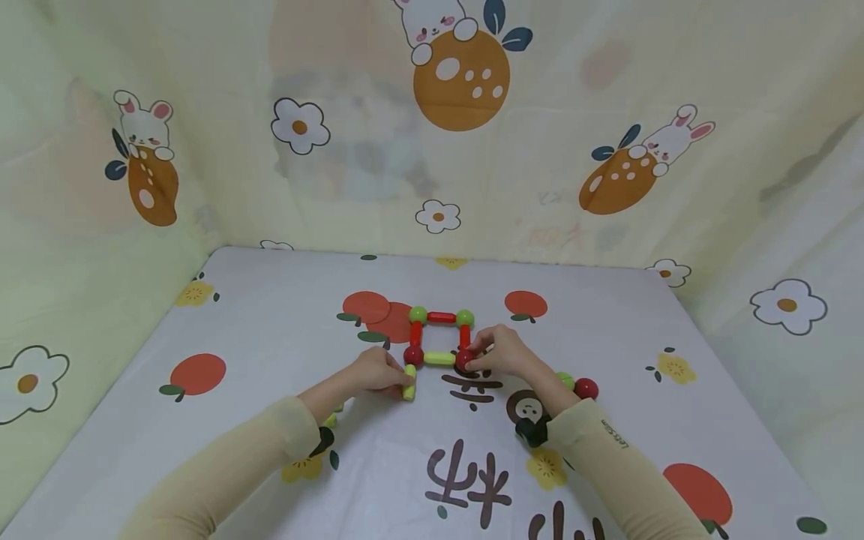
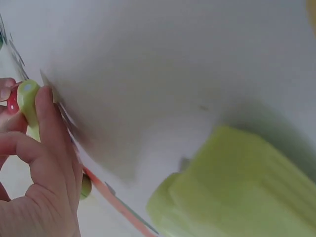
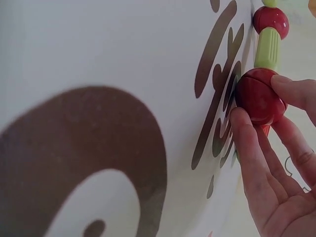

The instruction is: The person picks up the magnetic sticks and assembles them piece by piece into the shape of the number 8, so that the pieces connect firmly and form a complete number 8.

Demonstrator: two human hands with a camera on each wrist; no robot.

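A square of toy rods and balls lies flat on the table. Its far corners are green balls [image 1: 418,314], joined by a red rod [image 1: 442,318]; red rods also form both sides. Along the near side, a yellow-green rod [image 1: 439,359] links two red balls. My left hand [image 1: 378,371] pinches another yellow-green rod [image 1: 409,384], its far end at the near-left red ball [image 1: 414,355]. Around the near-right red ball [image 3: 259,98], my right hand [image 1: 505,351] has its thumb and fingertips. The table hides part of the square in both wrist views.
Beside my right forearm lie a loose red ball [image 1: 586,388] and a green ball [image 1: 564,379]. Yellow-green pieces [image 1: 330,420] sit by my left wrist, partly hidden; one yellow-green piece [image 2: 237,182] looms large in the left wrist view. A patterned curtain [image 1: 351,225] stands behind the printed tabletop [image 1: 270,300].
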